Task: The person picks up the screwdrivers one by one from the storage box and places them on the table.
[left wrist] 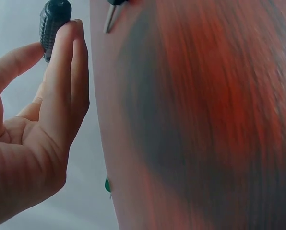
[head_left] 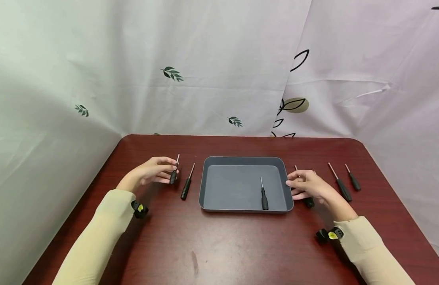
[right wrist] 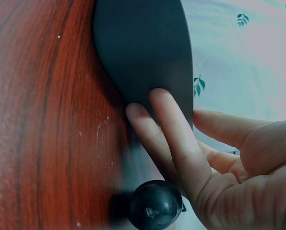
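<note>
My left hand (head_left: 157, 170) pinches a black-handled screwdriver (head_left: 173, 175), held with its thin shaft pointing up. In the left wrist view, the ridged handle (left wrist: 54, 24) sits between thumb and fingers. Just right of it, a second screwdriver (head_left: 185, 189) lies on the table. At the tray's right side, my right hand (head_left: 308, 185) holds the wall of the grey tray (head_left: 223, 210); fingers press the outer wall and the thumb is at the rim. Inside the tray lies one screwdriver (head_left: 264, 199). Partly hidden under my right hand is another screwdriver (head_left: 309, 202).
To the right on the dark red table (head_left: 205, 245) lie a longer screwdriver (head_left: 343, 190) and a shorter screwdriver (head_left: 354, 181). A white curtain (head_left: 205, 99) with leaf prints hangs behind the table's far edge and along both sides.
</note>
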Action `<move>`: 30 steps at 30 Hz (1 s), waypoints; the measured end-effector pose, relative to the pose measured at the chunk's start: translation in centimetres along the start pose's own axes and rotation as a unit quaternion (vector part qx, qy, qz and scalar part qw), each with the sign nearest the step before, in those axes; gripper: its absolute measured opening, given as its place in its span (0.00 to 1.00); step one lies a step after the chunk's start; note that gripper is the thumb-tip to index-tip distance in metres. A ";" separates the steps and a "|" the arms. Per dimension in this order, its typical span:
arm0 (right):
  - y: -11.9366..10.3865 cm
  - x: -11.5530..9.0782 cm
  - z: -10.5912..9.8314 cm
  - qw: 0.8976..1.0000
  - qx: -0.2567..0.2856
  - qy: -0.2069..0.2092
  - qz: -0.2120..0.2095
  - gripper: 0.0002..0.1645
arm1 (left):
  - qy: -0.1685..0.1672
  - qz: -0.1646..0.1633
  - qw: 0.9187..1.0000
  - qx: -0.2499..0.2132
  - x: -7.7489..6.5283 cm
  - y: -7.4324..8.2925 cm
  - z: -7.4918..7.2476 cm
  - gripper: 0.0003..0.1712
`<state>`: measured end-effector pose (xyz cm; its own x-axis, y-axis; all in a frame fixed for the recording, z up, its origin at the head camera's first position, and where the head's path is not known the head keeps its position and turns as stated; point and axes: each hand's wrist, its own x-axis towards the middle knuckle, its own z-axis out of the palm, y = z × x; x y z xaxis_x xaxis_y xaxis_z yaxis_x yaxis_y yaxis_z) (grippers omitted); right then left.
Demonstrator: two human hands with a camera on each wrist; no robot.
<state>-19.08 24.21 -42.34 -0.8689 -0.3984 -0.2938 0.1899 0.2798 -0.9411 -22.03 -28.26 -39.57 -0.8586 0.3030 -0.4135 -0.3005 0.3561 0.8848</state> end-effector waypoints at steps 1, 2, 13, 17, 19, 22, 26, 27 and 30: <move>0.0 0.0 0.0 1.000 0.000 0.000 0.000 0.27 | 0.002 -0.001 1.000 0.001 -0.1 -0.1 -0.1 0.27; -0.1 0.0 0.0 1.000 -0.001 0.000 0.000 0.27 | 0.003 -0.002 1.000 0.004 -0.1 -0.2 -0.2 0.27; 0.1 0.1 0.0 1.000 0.002 -0.001 -0.001 0.28 | 0.014 -0.013 1.000 0.021 -0.3 -0.8 -0.8 0.26; 0.1 0.0 0.0 1.000 0.005 -0.003 0.000 0.28 | 0.015 -0.013 0.999 0.027 -0.3 -1.0 -0.7 0.26; 0.2 0.0 0.0 1.000 0.006 -0.002 0.000 0.28 | 0.017 -0.012 0.999 0.030 -0.2 -1.2 -0.7 0.25; 0.2 0.1 0.0 1.000 0.005 -0.002 0.001 0.28 | 0.022 -0.011 0.999 0.036 -0.1 -1.4 -0.7 0.25; 0.2 0.1 0.0 1.000 0.005 -0.004 -0.001 0.28 | 0.033 -0.013 0.998 0.048 0.1 -1.5 -0.7 0.24; 0.2 0.1 0.0 1.000 0.005 -0.005 -0.001 0.28 | 0.036 -0.014 0.998 0.052 0.2 -1.6 -0.7 0.23; 0.2 0.1 -0.1 1.000 0.006 -0.007 -0.003 0.27 | 0.046 -0.016 0.997 0.064 0.4 -1.5 -0.6 0.23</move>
<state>-19.18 24.31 -42.59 -0.8640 -0.4114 -0.2903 0.1903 0.2671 -0.9447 -22.16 -29.22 -40.93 -0.8861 0.2088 -0.4137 -0.2778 0.4753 0.8348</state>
